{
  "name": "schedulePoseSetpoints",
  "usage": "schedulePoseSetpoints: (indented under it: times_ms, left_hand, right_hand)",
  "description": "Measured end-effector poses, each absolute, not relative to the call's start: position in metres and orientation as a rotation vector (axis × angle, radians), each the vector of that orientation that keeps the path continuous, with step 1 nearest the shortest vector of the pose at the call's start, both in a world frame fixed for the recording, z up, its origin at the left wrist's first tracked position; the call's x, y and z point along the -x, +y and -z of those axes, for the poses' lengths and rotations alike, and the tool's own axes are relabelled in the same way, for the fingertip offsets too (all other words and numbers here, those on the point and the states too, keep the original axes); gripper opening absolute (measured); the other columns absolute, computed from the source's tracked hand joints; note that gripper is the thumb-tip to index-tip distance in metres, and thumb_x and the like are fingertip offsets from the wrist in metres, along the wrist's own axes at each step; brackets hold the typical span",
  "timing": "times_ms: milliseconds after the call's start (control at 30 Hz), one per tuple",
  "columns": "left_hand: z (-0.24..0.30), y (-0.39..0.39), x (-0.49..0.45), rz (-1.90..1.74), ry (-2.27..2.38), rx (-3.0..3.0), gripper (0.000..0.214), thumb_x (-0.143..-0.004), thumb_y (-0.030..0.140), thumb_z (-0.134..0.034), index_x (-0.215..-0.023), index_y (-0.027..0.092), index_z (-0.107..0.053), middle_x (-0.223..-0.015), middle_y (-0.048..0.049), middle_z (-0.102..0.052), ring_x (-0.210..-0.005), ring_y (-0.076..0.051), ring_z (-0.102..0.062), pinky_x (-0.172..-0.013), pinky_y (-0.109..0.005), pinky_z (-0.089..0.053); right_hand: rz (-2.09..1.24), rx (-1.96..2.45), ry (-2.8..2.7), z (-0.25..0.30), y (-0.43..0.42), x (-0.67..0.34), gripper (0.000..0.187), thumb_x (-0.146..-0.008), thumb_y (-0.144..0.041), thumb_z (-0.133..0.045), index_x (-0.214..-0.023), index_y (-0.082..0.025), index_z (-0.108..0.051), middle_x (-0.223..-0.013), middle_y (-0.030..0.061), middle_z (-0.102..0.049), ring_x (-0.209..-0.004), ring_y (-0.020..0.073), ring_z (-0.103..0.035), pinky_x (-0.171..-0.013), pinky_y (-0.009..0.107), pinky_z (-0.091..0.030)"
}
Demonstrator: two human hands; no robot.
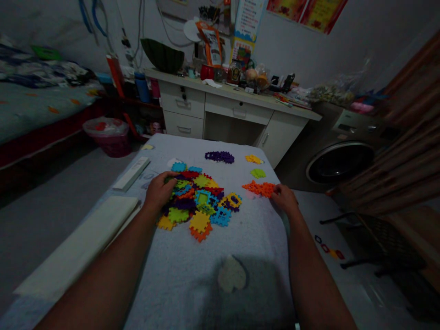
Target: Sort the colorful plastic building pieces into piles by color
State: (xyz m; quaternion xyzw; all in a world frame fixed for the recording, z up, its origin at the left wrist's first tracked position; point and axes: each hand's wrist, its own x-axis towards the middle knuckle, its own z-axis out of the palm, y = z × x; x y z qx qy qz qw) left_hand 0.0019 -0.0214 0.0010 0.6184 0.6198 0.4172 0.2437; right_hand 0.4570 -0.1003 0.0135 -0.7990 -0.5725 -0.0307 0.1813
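A heap of colourful interlocking plastic tiles [201, 201] lies in the middle of a table covered with a light grey cloth [192, 275]. My left hand [160, 190] rests on the heap's left edge with its fingers curled over the tiles. My right hand [284, 198] touches the right end of a small group of orange tiles [259, 188], fingers bent. Sorted apart from the heap are a purple group [220, 156], a yellow piece [254, 159] and a green piece [257, 173].
A white flat box [131, 173] and a long white board [79, 243] lie along the table's left side. A pale heart-shaped patch [232, 274] marks the cloth near me. Beyond stand a cluttered desk [237, 103], a washing machine [340, 156], a pink bin [108, 135] and a bed [30, 105].
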Motion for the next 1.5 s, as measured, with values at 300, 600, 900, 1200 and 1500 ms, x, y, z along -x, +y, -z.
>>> schedulePoseSetpoints:
  times_ms: [300,600,900,1200,1500]
  left_hand:
    - [-0.002,-0.023,-0.002,-1.133,1.701,-1.676,0.041,-0.075,0.041,-0.052,-0.105,0.021,-0.07,-0.106,-0.0068,-0.072,-0.099,-0.027,-0.065,-0.09,-0.037,-0.048]
    - [0.001,-0.022,-0.001,-1.143,1.702,-1.67,0.038,-0.076,0.04,-0.053,-0.105,0.022,-0.071,-0.104,-0.0054,-0.073,-0.097,-0.026,-0.065,-0.088,-0.035,-0.049]
    - [0.003,-0.02,0.0,-1.137,1.699,-1.689,0.04,-0.076,0.041,-0.053,-0.105,0.022,-0.071,-0.102,-0.0056,-0.073,-0.096,-0.026,-0.065,-0.086,-0.035,-0.049]
    - [-0.006,-0.025,-0.002,-1.118,1.709,-1.703,0.041,-0.075,0.04,-0.051,-0.105,0.021,-0.071,-0.102,-0.0055,-0.073,-0.093,-0.025,-0.065,-0.086,-0.035,-0.049]
    - [-0.005,-0.026,-0.004,-1.145,1.687,-1.673,0.039,-0.076,0.04,-0.052,-0.104,0.021,-0.071,-0.106,-0.0056,-0.073,-0.095,-0.025,-0.066,-0.087,-0.035,-0.05]
  right_hand:
    - [0.116,1.888,-1.657,-0.023,-0.099,-0.415,0.019,-0.079,-0.024,-0.056,-0.094,-0.018,-0.065,-0.103,0.0118,-0.064,-0.102,0.0269,-0.055,-0.096,0.043,-0.039]
    - [-0.426,1.438,-2.239,-0.032,-0.108,-0.342,0.051,-0.077,-0.046,-0.074,-0.119,-0.019,-0.061,-0.113,0.0102,-0.06,-0.106,0.0257,-0.053,-0.095,0.041,-0.042]
    - [-0.477,1.388,-2.196,-0.032,-0.111,-0.331,0.032,-0.083,-0.035,-0.07,-0.109,-0.017,-0.063,-0.102,0.0083,-0.061,-0.095,0.0224,-0.056,-0.087,0.036,-0.044]
    - [-0.558,1.296,-2.001,-0.02,-0.103,-0.315,0.012,-0.08,-0.022,-0.067,-0.085,-0.021,-0.056,-0.099,0.006,-0.063,-0.092,0.02,-0.057,-0.085,0.033,-0.045]
    - [-0.627,1.344,-1.849,-0.031,-0.08,-0.323,0.009,-0.082,-0.03,-0.066,-0.083,-0.02,-0.065,-0.099,0.0052,-0.062,-0.092,0.0186,-0.058,-0.082,0.032,-0.047]
